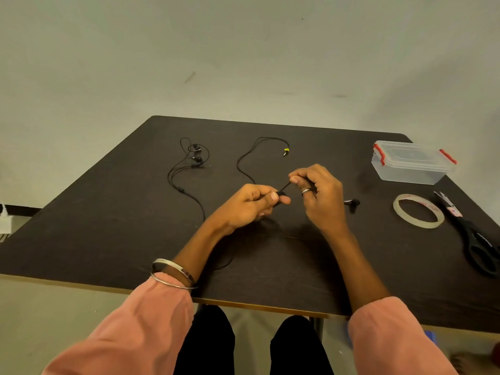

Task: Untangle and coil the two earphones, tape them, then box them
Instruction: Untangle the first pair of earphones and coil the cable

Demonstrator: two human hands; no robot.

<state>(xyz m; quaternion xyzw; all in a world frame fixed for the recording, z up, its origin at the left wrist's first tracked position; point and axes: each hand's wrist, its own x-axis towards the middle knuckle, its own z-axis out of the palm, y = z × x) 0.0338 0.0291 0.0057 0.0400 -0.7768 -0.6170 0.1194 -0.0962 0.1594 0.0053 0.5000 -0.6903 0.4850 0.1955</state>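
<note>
**Both hands on one earphone cable at table centre**

Your left hand [250, 204] is curled closed around a section of black cable [244, 169], with the thumb pressed over a dark lump of it at the fingertips. Whether that lump is a coil or a fitting cannot be told. Your right hand [318, 193] pinches the same cable between thumb and forefinger, just beyond the left hand; the other fingers are loosely curled. A short taut run of cable spans the two grips.

From your hands the cable runs away across the table [108, 212], loops back, and ends in a plug [286, 151] with a yellow band, lying free near the far edge. One earbud [352, 202] lies on the table just right of your right hand.

The second earphone [189, 163] lies untouched to the left, well apart from your hands, with its buds bunched at the far end and its cable trailing toward your left forearm.

On the right side, the box [411, 165], clear with red clips, sits with its lid on. The tape [418, 214] lies flat nearer you, and the scissors [470, 234] lie just right of it, closed.
</note>
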